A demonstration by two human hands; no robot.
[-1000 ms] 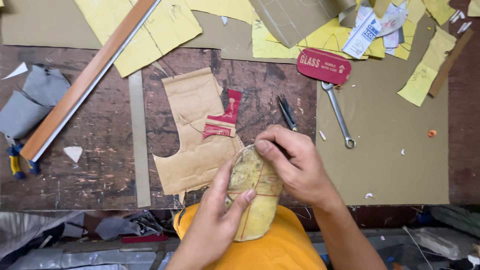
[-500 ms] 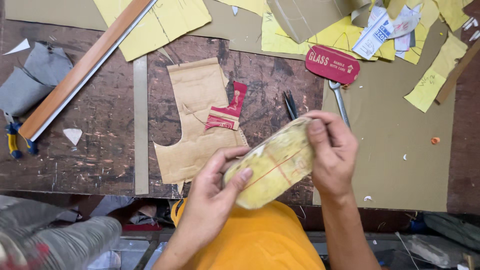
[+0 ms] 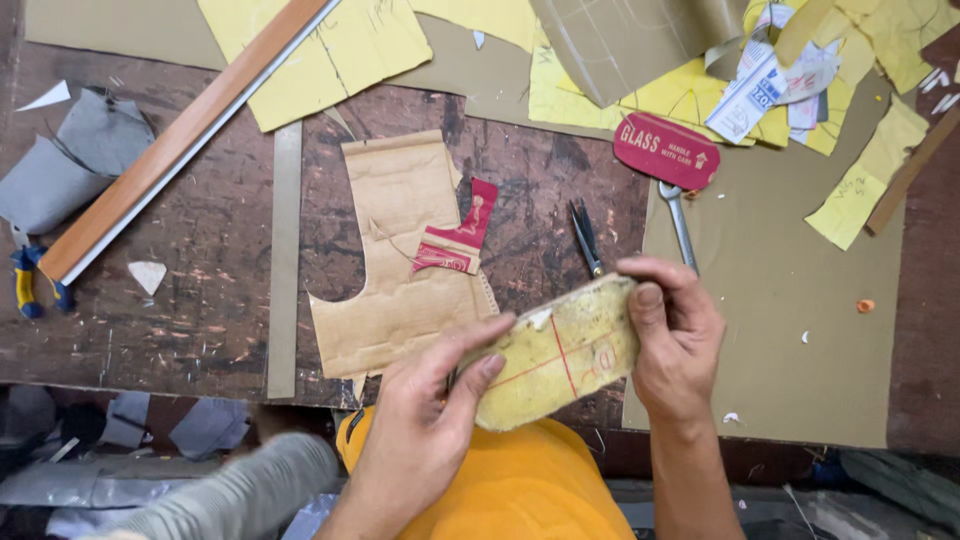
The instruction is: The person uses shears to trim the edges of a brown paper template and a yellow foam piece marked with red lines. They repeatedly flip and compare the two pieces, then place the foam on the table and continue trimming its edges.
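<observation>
I see a yellow, mottled sole-shaped piece (image 3: 555, 355) held between my two hands, just above the near edge of the bench (image 3: 180, 290). It lies slanted, its right end higher than its left. Its surface is speckled and worn, paler along the rims, and red pen lines cross it: one long line down its length, a shorter one across, and a small red mark near the right end.

My left hand (image 3: 425, 420) clasps the lower left end, thumb on top and fingers curled under. My right hand (image 3: 680, 335) pinches the upper right end, thumb pressed on the face and fingers behind. Both hands are closed on the piece.

Just beyond it a brown cardboard pattern (image 3: 400, 260) lies flat on the bench, with a red label scrap (image 3: 455, 235) on its right side. Small black snips (image 3: 585, 235) lie to the right of that, and a metal spanner (image 3: 680, 225) rests near my right hand on a tan sheet (image 3: 800, 300). A red oval sticker (image 3: 665, 150) sits at the spanner's far end. A long wooden straightedge (image 3: 185, 140) runs diagonally at the left.
</observation>
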